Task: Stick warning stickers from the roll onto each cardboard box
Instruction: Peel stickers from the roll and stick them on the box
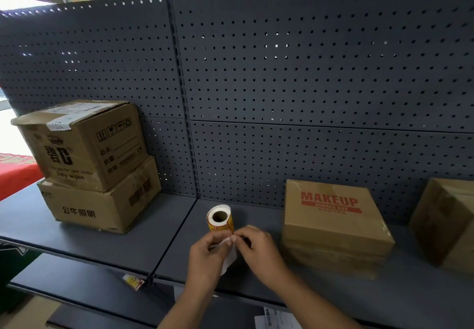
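Observation:
A sticker roll (220, 218) with yellow-red stickers and a brown core is held up over the grey shelf (107, 246). My left hand (207, 254) grips the white backing strip (229, 258) that hangs from it. My right hand (259, 250) pinches the strip's top edge just below the roll, fingertips touching those of the left. Two cardboard boxes are stacked at left, the upper box (82, 144) on the lower box (102, 208). A box printed MAKEUP (333, 226) stands right of my hands. Another box (446, 223) is cut off at the right edge.
A dark perforated back panel (307, 72) closes off the rear of the shelf. One loose yellow sticker (133, 282) lies on the lower shelf edge. White papers (277, 318) lie below at the bottom. A red surface (15, 175) shows at far left.

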`<state>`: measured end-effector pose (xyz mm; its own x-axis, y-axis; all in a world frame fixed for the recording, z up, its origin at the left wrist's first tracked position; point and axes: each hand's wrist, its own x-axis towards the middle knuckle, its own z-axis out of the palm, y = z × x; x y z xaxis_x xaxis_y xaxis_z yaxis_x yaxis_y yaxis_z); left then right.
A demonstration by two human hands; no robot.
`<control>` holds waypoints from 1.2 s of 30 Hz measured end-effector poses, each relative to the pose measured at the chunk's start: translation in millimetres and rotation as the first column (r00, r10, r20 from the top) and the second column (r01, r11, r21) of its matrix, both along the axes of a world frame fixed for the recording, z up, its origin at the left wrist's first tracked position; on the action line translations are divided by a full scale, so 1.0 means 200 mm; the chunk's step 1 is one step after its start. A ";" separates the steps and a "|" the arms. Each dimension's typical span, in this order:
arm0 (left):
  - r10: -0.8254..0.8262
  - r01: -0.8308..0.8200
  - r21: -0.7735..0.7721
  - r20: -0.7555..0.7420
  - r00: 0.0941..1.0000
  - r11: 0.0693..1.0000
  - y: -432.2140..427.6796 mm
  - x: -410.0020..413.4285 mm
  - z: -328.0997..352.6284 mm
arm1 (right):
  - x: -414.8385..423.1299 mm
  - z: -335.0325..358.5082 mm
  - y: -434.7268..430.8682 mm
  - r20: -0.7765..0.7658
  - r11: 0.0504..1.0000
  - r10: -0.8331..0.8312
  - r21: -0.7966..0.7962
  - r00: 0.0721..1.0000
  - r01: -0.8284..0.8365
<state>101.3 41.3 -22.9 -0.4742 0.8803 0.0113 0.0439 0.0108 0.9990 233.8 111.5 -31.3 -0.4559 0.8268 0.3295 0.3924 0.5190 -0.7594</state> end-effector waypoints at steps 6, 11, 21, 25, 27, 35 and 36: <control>0.009 -0.010 0.020 0.055 0.998 1.000 0.01 0.03 0.02 | 0.01 -0.02 -0.01 -0.010 0.998 -0.049 0.035 0.999 0.050; -0.003 0.001 0.051 0.056 0.998 0.999 0.00 0.02 0.05 | 0.01 -0.01 -0.02 -0.089 0.998 -0.046 -0.055 0.995 0.041; 0.001 0.000 0.015 -0.024 1.000 1.000 0.00 0.00 0.04 | -0.04 0.00 -0.05 -0.160 0.973 -0.108 -0.221 0.981 0.071; -0.010 0.009 -0.016 -0.044 0.999 1.000 0.00 0.00 0.03 | -0.05 0.00 -0.06 -0.061 0.974 -0.169 -0.162 0.984 0.157; -0.019 0.018 -0.034 -0.046 0.999 0.999 0.00 0.01 0.03 | -0.05 0.01 -0.07 -0.032 0.967 -0.200 -0.168 0.979 0.192; -0.060 0.051 -0.066 -0.143 0.988 0.997 0.04 0.01 0.02 | -0.05 0.04 -0.04 0.019 0.934 -0.283 -0.223 0.959 0.280; -0.060 0.050 -0.064 -0.159 0.985 0.997 0.05 0.01 0.02 | -0.05 0.04 -0.04 0.016 0.932 -0.288 -0.225 0.957 0.284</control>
<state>102.4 50.5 -19.0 -0.4212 0.9065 0.0299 0.2060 0.0636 0.9765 224.1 104.4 -23.9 -0.1852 0.9744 0.1274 0.4853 0.2035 -0.8504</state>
